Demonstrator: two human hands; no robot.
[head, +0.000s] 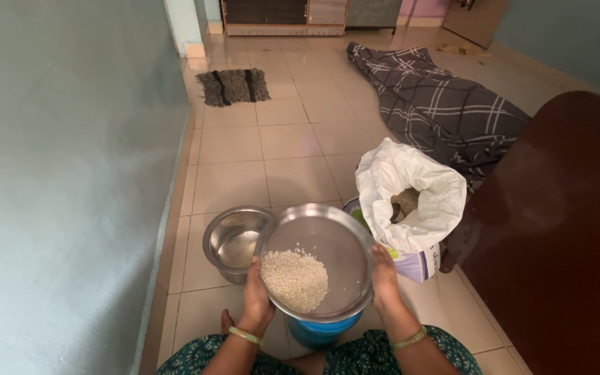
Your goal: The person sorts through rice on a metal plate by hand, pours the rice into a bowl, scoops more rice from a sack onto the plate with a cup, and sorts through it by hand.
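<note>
Rice point(294, 279) lay in a loose white heap on the near, lower part of a round steel plate point(328, 243), which both hands held by its rim above the lap. The left hand point(256, 292) clasped the rim's left edge, fingers curled under and thumb beside the heap; the right hand point(385, 278) gripped the right edge the same way. The plate was tilted toward the person, so the grains had gathered close to the near lip. A steeper tilt or a sharp shake could have sent them over that lip onto the green patterned clothing point(203, 354) or the tiled floor point(272, 146).

Just under the plate sat a blue container point(321, 332), mostly hidden, so anything sliding off the near edge might have missed it. Beside the left hand stood an open steel pot point(234, 239), close enough that a sideways swing of the plate could have knocked its rim. To the right, a white sack point(411, 191) stood open and slumped, touching the plate's far right edge; a nudge could have tipped it. Farther off lay a checked blanket point(439, 97) and a small dark mat point(233, 86).
</note>
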